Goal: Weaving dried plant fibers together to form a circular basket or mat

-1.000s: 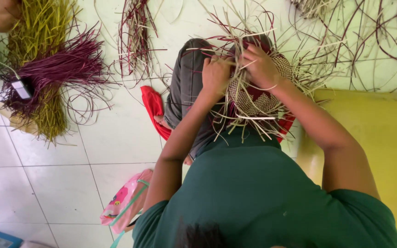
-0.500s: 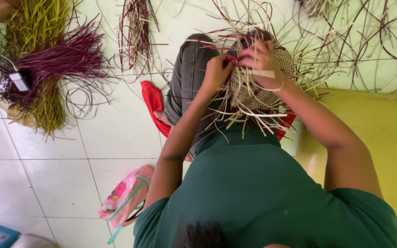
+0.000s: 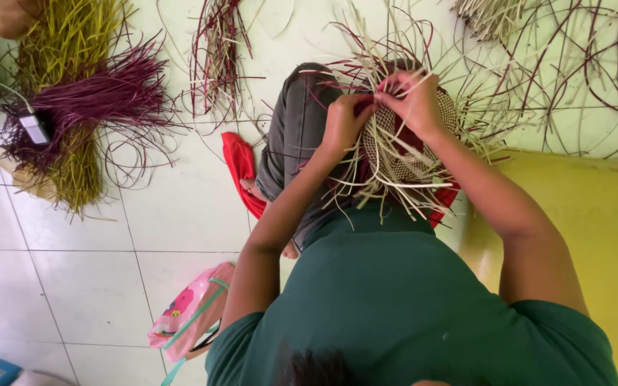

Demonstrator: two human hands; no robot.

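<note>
Both hands are up at the far rim of a half-woven round basket piece (image 3: 402, 154) that rests in the person's lap. The left hand (image 3: 345, 121) has its fingers curled nearly closed, pinching pale straw strips at the edge of the weave. The right hand (image 3: 416, 104) meets it from the other side, fingers bent and closed on the same cluster of strips, thumb pressed in; the two hands touch at the fingertips. Loose pale and dark red ends fan out all round the woven piece, too many to count.

The person sits on the white tiled floor (image 3: 73, 286), wearing a green shirt and grey trousers, with a red cloth (image 3: 241, 171) lying just beside the left knee.

On the floor toward its far left corner lie two bundles of dyed straw crossed over each other: one yellow-green bundle (image 3: 69, 43) and one purple bundle (image 3: 101, 96). A small white rectangular tag (image 3: 35, 129) on a thin cord sits at the purple bundle's tied end; whatever is on it is too small to tell. A thinner bunch of dark red strands (image 3: 216, 57) lies at the far edge, and scattered strands (image 3: 574, 64) cover the far right corner. A yellow mat (image 3: 595, 236) lies under the person's right side. One pink bag with green straps (image 3: 191, 314) lies near the left elbow.
</note>
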